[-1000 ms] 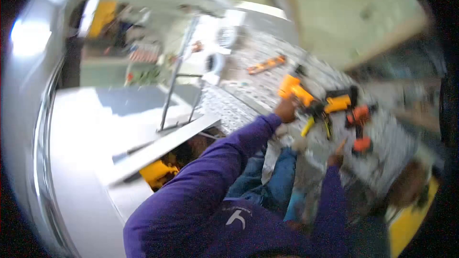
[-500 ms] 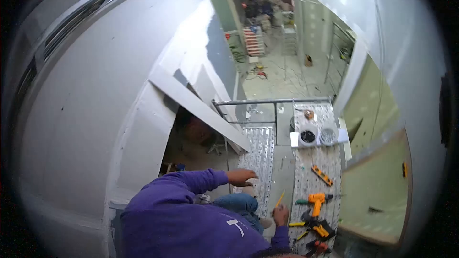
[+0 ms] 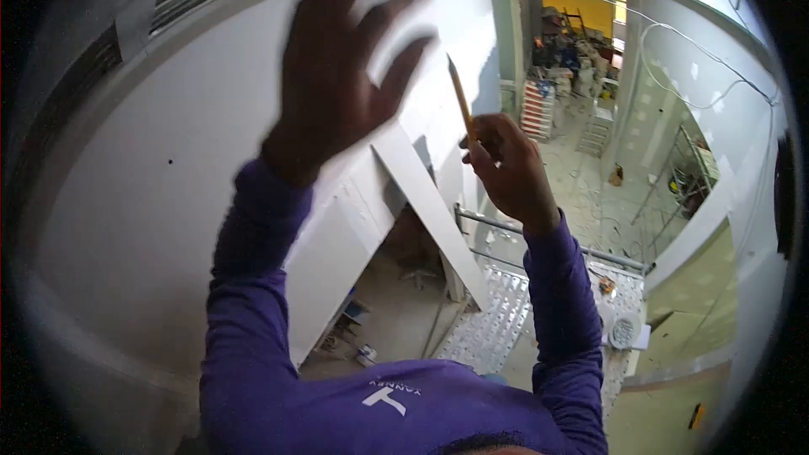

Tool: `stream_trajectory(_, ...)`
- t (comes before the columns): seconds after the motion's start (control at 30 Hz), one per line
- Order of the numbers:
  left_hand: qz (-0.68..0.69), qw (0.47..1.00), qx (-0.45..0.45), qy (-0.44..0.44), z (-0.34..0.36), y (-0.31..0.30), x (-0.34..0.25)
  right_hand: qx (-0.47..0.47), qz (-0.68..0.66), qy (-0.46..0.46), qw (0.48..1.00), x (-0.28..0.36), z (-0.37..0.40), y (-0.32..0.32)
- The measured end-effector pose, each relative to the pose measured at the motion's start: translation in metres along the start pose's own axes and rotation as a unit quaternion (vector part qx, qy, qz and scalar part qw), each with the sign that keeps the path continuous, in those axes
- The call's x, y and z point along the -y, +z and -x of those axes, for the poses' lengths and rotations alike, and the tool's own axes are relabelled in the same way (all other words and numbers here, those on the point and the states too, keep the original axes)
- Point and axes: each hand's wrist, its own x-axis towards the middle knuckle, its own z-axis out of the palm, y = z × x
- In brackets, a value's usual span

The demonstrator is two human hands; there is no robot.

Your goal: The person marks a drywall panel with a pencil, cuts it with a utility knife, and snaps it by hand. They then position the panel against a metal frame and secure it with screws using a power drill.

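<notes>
Two hands show, one left hand [image 3: 333,76] and one right hand [image 3: 511,170], plus one pencil [image 3: 460,99], two sleeves [image 3: 253,291], one logo [image 3: 386,399], one board [image 3: 431,216] and two planks [image 3: 495,318]. The wall [image 3: 109,227] bears one dark spot [image 3: 170,162]. At least one tub [image 3: 624,332] shows; a sleeve hides any fuller count.

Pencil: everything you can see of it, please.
The pencil is slim and straight, with a yellow-orange body that looks like painted wood and a dark, narrow tip. It is pinched between the thumb and fingers of the raised right hand, tip up, leaning toward the left of the picture. The left hand does not touch it. The tip shows against the pale wall, with no visible mark by it. The grip hides its lower end; any lettering is too small to read.
</notes>
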Motion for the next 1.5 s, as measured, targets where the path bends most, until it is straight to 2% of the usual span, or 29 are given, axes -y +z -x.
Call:
stream_trajectory(0.03, -0.056, 0.997, -0.011, 0.056, -0.018, -0.003, 0.035, 0.008, 0.001, -0.021, 1.0, -0.006, -0.02, 0.012)
stream_trajectory(0.07, -0.112, 0.992, 0.014, 0.055, -0.033, -0.016, 0.047, 0.028, -0.007, -0.009, 1.0, 0.004, -0.04, 0.02)
stream_trajectory(0.13, -0.219, 0.967, -0.045, 0.122, -0.071, -0.021, 0.068, 0.025, -0.015, 0.002, 1.0, 0.013, -0.079, 0.038)
stream_trajectory(0.23, -0.345, 0.926, 0.031, 0.149, -0.097, -0.035, 0.101, 0.008, -0.04, -0.033, 0.999, -0.002, -0.143, 0.059)
stream_trajectory(0.3, -0.416, 0.901, 0.104, 0.056, -0.109, -0.032, 0.088, -0.025, -0.032, -0.061, 0.997, -0.017, -0.187, 0.074)
stream_trajectory(0.37, -0.452, 0.877, 0.158, 0.038, -0.118, -0.027, 0.089, -0.058, -0.017, -0.104, 0.993, -0.036, -0.231, 0.085)
stream_trajectory(0.47, -0.481, 0.849, 0.21, 0.058, -0.119, -0.013, 0.105, -0.098, -0.014, -0.183, 0.978, -0.065, -0.287, 0.104)
stream_trajectory(0.6, -0.513, 0.813, 0.263, 0.086, -0.122, 0.007, 0.127, -0.124, -0.057, -0.22, 0.966, -0.083, -0.326, 0.125)
stream_trajectory(0.83, -0.556, 0.749, 0.338, 0.125, -0.129, 0.037, 0.148, -0.145, -0.125, -0.256, 0.948, -0.105, -0.342, 0.14)
stream_trajectory(1.07, -0.62, 0.662, 0.41, 0.096, -0.121, 0.048, 0.142, -0.184, -0.157, -0.294, 0.924, -0.11, -0.351, 0.142)
stream_trajectory(1.1, -0.619, 0.659, 0.418, 0.089, -0.122, 0.048, 0.142, -0.176, -0.163, -0.278, 0.93, -0.109, -0.349, 0.141)
stream_trajectory(1.17, -0.609, 0.663, 0.429, 0.075, -0.122, 0.049, 0.143, -0.157, -0.162, -0.26, 0.939, -0.107, -0.344, 0.131)
stream_trajectory(1.2, -0.6, 0.67, 0.432, 0.068, -0.122, 0.049, 0.143, -0.099, -0.13, -0.232, 0.959, -0.109, -0.337, 0.124)
stream_trajectory(1.3, -0.611, 0.65, 0.445, 0.079, -0.123, 0.05, 0.136, 0.052, -0.066, -0.215, 0.973, -0.146, -0.31, 0.122)
stream_trajectory(1.4, -0.596, 0.652, 0.46, 0.095, -0.126, 0.043, 0.141, -0.005, -0.105, -0.181, 0.978, -0.179, -0.299, 0.125)
stream_trajectory(1.5, -0.586, 0.664, 0.457, 0.077, -0.127, 0.05, 0.138, -0.136, -0.197, -0.209, 0.948, -0.187, -0.316, 0.114)
